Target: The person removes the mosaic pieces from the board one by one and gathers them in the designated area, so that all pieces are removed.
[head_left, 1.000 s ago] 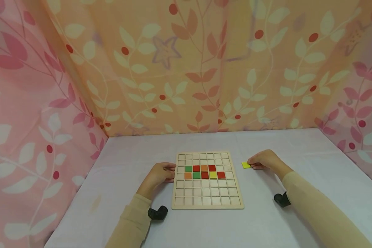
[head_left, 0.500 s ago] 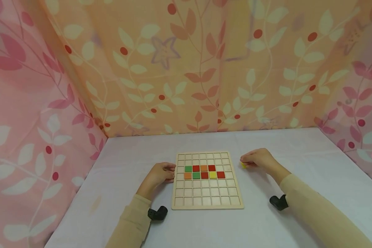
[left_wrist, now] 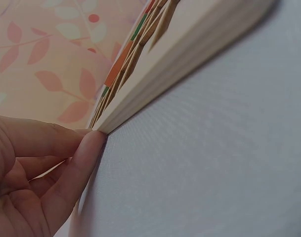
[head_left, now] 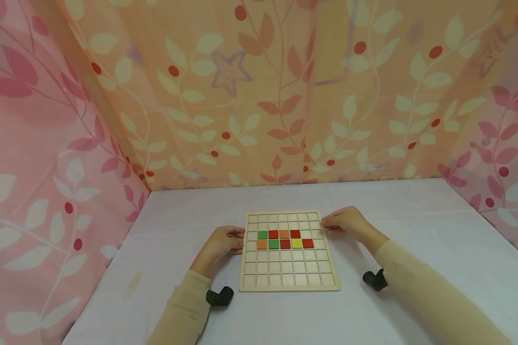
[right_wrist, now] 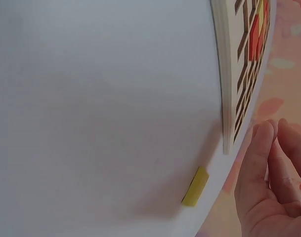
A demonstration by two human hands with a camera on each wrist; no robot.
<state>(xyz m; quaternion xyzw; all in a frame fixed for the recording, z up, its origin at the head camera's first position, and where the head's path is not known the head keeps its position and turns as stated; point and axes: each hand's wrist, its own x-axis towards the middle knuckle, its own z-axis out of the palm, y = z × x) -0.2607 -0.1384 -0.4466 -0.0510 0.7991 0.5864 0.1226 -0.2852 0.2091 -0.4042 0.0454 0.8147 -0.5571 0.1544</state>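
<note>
A square wooden grid board [head_left: 289,280] lies on the table, with red, green, orange and yellow square tiles set in two of its rows. My left hand [head_left: 220,243] is at its left edge; in the left wrist view the thumb [left_wrist: 83,155] and forefinger pinch that edge. At the upper right edge of the board is my right hand [head_left: 348,224], thumb and fingertips together, with nothing showing between them. Apart from this hand, a loose yellow tile [right_wrist: 195,187] lies on the table in the right wrist view. The hand hides it in the head view.
A white cloth [head_left: 190,206] covers the table. Orange floral fabric [head_left: 259,96] hangs along the far side, with pink fabric [head_left: 30,191] at both sides. Black wrist cameras [head_left: 221,296] stick out from both sleeves.
My right hand has moved left from the loose yellow tile to the right edge of the board, covering the tile from the head camera. My left hand and the board have stayed put.
</note>
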